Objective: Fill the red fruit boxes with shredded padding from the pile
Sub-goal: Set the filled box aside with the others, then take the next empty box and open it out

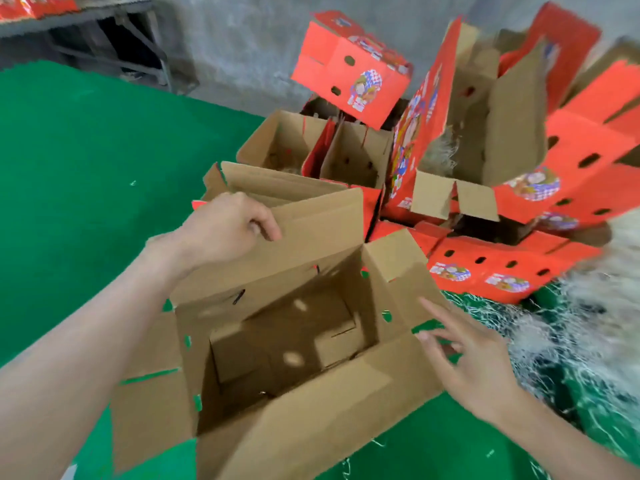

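An open fruit box [277, 341] stands in front of me on the green mat, its brown inside bare and all flaps spread. My left hand [228, 226] grips the top edge of its far flap. Over the box's right flap hovers my right hand [474, 362], fingers spread and straight, holding nothing. The pale shredded padding pile [585, 327] lies to the right, strands scattered over the mat. Behind the box, several red fruit boxes [491, 271] are heaped; one of them [446, 154] shows padding inside.
A green mat [86, 174] covers the floor to the left. Beyond it are a grey concrete wall and a dark metal table frame [138, 39] at the back left, with red boxes on top. One red box [349, 71] sits tilted atop the heap.
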Action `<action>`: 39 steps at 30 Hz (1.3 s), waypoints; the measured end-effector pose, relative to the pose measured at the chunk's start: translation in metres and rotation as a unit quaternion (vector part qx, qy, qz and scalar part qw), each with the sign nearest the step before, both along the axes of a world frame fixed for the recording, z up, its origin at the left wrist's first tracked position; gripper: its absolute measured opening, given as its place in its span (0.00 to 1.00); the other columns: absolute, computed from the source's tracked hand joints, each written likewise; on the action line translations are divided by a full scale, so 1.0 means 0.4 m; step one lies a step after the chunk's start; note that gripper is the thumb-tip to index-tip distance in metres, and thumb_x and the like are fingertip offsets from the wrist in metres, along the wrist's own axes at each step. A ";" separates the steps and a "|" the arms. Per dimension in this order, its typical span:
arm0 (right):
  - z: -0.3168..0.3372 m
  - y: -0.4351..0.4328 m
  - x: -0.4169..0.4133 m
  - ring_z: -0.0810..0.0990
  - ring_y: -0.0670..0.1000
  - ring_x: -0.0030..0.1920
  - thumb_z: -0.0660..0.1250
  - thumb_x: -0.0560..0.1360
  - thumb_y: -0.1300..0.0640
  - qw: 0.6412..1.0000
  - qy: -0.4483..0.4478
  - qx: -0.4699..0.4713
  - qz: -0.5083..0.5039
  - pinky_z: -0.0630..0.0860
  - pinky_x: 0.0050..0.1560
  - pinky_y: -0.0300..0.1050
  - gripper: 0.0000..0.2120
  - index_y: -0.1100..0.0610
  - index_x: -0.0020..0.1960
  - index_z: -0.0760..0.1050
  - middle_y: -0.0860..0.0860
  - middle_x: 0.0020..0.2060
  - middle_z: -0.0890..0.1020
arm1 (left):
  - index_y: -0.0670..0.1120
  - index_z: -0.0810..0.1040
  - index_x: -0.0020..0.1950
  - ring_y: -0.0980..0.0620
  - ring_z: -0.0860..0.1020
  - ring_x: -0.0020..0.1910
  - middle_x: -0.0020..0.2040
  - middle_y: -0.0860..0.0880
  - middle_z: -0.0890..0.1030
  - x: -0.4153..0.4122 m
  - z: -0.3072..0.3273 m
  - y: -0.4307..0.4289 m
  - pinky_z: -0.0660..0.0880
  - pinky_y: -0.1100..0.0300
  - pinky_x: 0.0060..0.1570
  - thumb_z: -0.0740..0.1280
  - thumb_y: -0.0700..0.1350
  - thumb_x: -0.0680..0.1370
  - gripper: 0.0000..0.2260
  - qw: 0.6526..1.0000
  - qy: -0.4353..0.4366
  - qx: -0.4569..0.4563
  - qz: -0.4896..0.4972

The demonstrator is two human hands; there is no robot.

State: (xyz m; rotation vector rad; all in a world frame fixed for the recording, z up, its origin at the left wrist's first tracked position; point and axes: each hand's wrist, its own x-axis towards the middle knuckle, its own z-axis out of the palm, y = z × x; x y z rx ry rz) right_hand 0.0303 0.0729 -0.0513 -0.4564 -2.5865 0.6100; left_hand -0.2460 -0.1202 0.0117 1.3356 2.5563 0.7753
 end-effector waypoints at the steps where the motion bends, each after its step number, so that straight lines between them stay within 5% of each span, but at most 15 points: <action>1: -0.001 0.021 0.036 0.84 0.53 0.40 0.73 0.67 0.69 1.000 -0.014 0.002 -0.024 0.73 0.38 0.24 0.21 0.64 0.59 0.77 0.57 0.51 0.81 | 0.48 0.84 0.43 0.56 0.77 0.47 0.41 0.57 0.79 0.016 -0.018 0.056 0.69 0.67 0.49 0.60 0.28 0.72 0.18 1.000 -0.006 0.000 -0.030; 6: 0.005 0.116 0.194 0.83 0.55 0.34 0.71 0.70 0.66 0.989 -0.066 -0.002 -0.130 0.80 0.37 0.43 0.17 0.64 0.58 0.77 0.57 0.50 0.82 | 0.48 0.84 0.43 0.52 0.77 0.48 0.43 0.52 0.81 0.108 -0.098 0.321 0.72 0.62 0.50 0.59 0.30 0.72 0.18 0.992 -0.021 -0.012 -0.123; 9: 0.001 0.166 0.280 0.82 0.49 0.40 0.70 0.71 0.66 0.978 -0.062 -0.023 -0.196 0.77 0.45 0.40 0.15 0.64 0.58 0.78 0.56 0.52 0.82 | 0.50 0.83 0.41 0.52 0.77 0.47 0.43 0.52 0.81 0.175 -0.123 0.460 0.73 0.61 0.49 0.59 0.30 0.72 0.18 0.986 -0.026 -0.026 -0.162; 12: 0.003 0.225 0.352 0.78 0.39 0.33 0.71 0.70 0.65 0.974 -0.074 -0.013 -0.215 0.72 0.41 0.29 0.16 0.62 0.58 0.78 0.54 0.49 0.83 | 0.51 0.82 0.41 0.54 0.77 0.45 0.44 0.52 0.82 0.241 -0.138 0.579 0.70 0.63 0.45 0.59 0.30 0.72 0.19 0.979 -0.024 -0.044 -0.199; 15: 0.003 0.293 0.406 0.71 0.29 0.31 0.72 0.68 0.63 0.972 -0.120 0.013 -0.202 0.72 0.39 0.32 0.15 0.57 0.55 0.80 0.51 0.49 0.83 | 0.49 0.83 0.50 0.50 0.76 0.57 0.57 0.49 0.80 0.317 -0.169 0.672 0.71 0.57 0.56 0.60 0.30 0.73 0.18 0.958 -0.002 -0.084 -0.273; 17: -0.009 0.349 0.426 0.80 0.41 0.43 0.71 0.69 0.60 0.963 -0.155 0.002 -0.222 0.76 0.46 0.42 0.15 0.53 0.56 0.80 0.51 0.52 0.81 | 0.52 0.81 0.55 0.48 0.67 0.67 0.69 0.50 0.70 0.359 -0.196 0.709 0.63 0.52 0.65 0.62 0.36 0.75 0.16 0.947 0.043 -0.120 -0.295; 19: -0.032 0.406 0.435 0.75 0.49 0.62 0.66 0.72 0.57 0.949 -0.205 -0.038 -0.239 0.74 0.58 0.47 0.17 0.49 0.61 0.77 0.54 0.59 0.78 | 0.55 0.79 0.57 0.47 0.62 0.71 0.73 0.51 0.63 0.377 -0.218 0.726 0.55 0.50 0.68 0.63 0.40 0.76 0.14 0.949 0.061 -0.143 -0.273; 21: -0.059 0.453 0.429 0.73 0.50 0.64 0.62 0.74 0.53 0.934 -0.278 -0.063 -0.215 0.70 0.63 0.46 0.18 0.46 0.64 0.73 0.52 0.68 0.69 | 0.57 0.80 0.54 0.47 0.63 0.69 0.70 0.53 0.67 0.375 -0.236 0.723 0.54 0.51 0.69 0.63 0.39 0.77 0.14 0.962 0.068 -0.141 -0.223; 24: -0.085 0.497 0.407 0.65 0.49 0.70 0.60 0.76 0.49 0.931 -0.315 -0.060 -0.177 0.63 0.69 0.46 0.18 0.45 0.65 0.71 0.48 0.73 0.61 | 0.60 0.78 0.40 0.48 0.73 0.56 0.50 0.57 0.76 0.372 -0.246 0.718 0.68 0.54 0.59 0.61 0.34 0.74 0.19 0.976 0.084 -0.130 -0.154; 26: -0.090 0.524 0.399 0.60 0.47 0.72 0.61 0.75 0.51 0.941 -0.303 -0.032 -0.147 0.55 0.71 0.45 0.17 0.44 0.63 0.72 0.49 0.70 0.65 | 0.59 0.75 0.33 0.51 0.76 0.50 0.46 0.58 0.77 0.372 -0.232 0.727 0.74 0.52 0.50 0.59 0.33 0.72 0.20 0.982 0.044 -0.146 -0.115; 29: -0.101 0.554 0.390 0.70 0.45 0.60 0.60 0.76 0.54 0.940 -0.325 0.006 -0.100 0.56 0.72 0.46 0.16 0.47 0.62 0.73 0.47 0.57 0.75 | 0.56 0.77 0.33 0.53 0.75 0.49 0.50 0.54 0.79 0.379 -0.217 0.745 0.73 0.55 0.47 0.58 0.31 0.70 0.20 0.980 0.012 -0.181 -0.078; 33: -0.138 0.574 0.390 0.63 0.53 0.69 0.56 0.77 0.53 0.935 -0.348 0.035 -0.066 0.56 0.72 0.52 0.17 0.50 0.63 0.73 0.53 0.65 0.71 | 0.49 0.80 0.55 0.42 0.65 0.65 0.66 0.44 0.70 0.478 -0.229 0.763 0.60 0.47 0.61 0.67 0.31 0.68 0.19 0.974 0.201 -0.078 -0.065; 35: -0.132 0.595 0.406 0.64 0.54 0.69 0.59 0.76 0.53 0.949 -0.304 0.004 -0.080 0.59 0.70 0.53 0.16 0.51 0.62 0.74 0.53 0.67 0.70 | 0.44 0.79 0.57 0.39 0.71 0.61 0.64 0.42 0.73 0.565 -0.232 0.790 0.68 0.42 0.60 0.71 0.32 0.67 0.19 0.973 0.168 0.004 -0.157; 39: -0.112 0.698 0.494 0.69 0.52 0.66 0.65 0.75 0.53 0.973 -0.177 -0.010 -0.145 0.62 0.70 0.50 0.19 0.52 0.65 0.71 0.51 0.66 0.71 | 0.46 0.80 0.55 0.53 0.73 0.57 0.56 0.54 0.75 0.734 -0.217 0.871 0.69 0.56 0.61 0.67 0.37 0.75 0.11 0.961 0.043 0.085 -0.258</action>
